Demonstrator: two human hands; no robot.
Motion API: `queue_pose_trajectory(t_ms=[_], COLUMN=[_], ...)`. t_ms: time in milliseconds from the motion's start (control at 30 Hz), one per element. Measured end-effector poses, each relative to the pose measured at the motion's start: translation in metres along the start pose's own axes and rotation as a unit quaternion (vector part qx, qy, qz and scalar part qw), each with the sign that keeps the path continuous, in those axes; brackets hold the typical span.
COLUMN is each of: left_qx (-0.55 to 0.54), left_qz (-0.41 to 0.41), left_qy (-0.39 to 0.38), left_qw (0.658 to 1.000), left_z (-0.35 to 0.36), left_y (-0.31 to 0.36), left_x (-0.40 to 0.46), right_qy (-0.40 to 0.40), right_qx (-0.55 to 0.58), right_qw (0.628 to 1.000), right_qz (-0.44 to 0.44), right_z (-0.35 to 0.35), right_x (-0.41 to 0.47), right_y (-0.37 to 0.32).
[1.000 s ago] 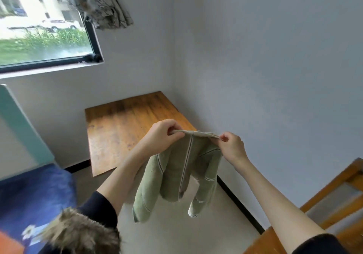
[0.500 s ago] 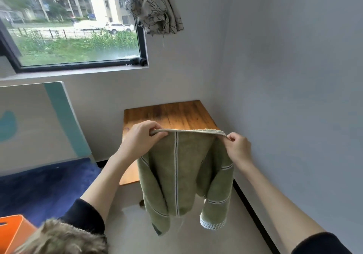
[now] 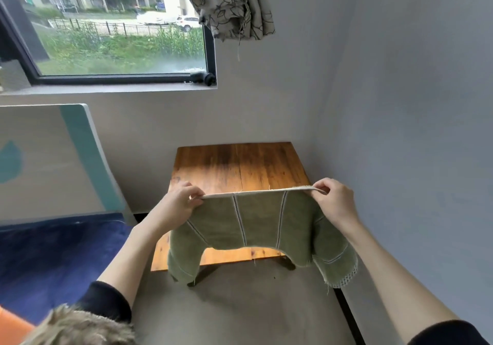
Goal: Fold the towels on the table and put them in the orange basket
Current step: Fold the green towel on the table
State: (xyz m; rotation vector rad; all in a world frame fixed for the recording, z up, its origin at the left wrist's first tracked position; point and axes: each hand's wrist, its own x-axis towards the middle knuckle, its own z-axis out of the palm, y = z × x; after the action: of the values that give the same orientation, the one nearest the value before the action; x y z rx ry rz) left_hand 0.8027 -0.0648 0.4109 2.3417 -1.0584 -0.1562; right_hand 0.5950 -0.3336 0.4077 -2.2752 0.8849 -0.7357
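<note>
A green towel (image 3: 260, 224) with pale stripes hangs in the air, stretched between both hands above the near part of the wooden table (image 3: 240, 166). My left hand (image 3: 177, 204) pinches its top edge at the left end. My right hand (image 3: 333, 200) pinches the same edge at the right end. The towel's two lower ends droop past the table's front edge, the right one showing a white lace trim. A corner of the orange basket (image 3: 12, 326) shows at the bottom left.
The table stands in a corner against grey walls. A window (image 3: 120, 32) with a patterned cloth (image 3: 229, 3) hanging beside it is above. A white-and-teal board (image 3: 53, 158) leans at left over a blue carpet (image 3: 53, 254). Grey floor lies below.
The hands have pulled apart, stretching the towel's top edge wide and flat. The view has swung left, bringing the table straight ahead beneath the towel.
</note>
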Motion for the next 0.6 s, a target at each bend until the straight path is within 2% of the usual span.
queue_pose_trajectory(t_ms=[167,233,333,467,600], left_qx=[0.020,0.026,-0.009,-0.045,-0.053], left_qz=[-0.029,-0.039,-0.034,-0.056,-0.074], left_qy=[0.026,0.027,-0.030,-0.131,-0.135], left_qw=[0.999,0.999,0.999,0.989,0.987], left_z=[0.012,0.016,0.024,0.035,0.049], left_y=[-0.014,-0.020,-0.034,-0.067,-0.100], left_x=[0.029,0.045,0.076,0.118,0.157], right_qy=[0.037,0.029,-0.021,-0.075,-0.126], right_qx=[-0.045,-0.077,-0.112,-0.085,-0.086], right_qw=[0.996,0.993,0.987,0.983,0.976], right_qz=[0.060,0.090,0.112,0.146,0.157], right_z=[0.020,0.029,0.047,0.077,0.113], right_x=[0.033,0.049,0.078,0.121,0.162], right_y=[0.021,0.027,0.036,0.050,0.056])
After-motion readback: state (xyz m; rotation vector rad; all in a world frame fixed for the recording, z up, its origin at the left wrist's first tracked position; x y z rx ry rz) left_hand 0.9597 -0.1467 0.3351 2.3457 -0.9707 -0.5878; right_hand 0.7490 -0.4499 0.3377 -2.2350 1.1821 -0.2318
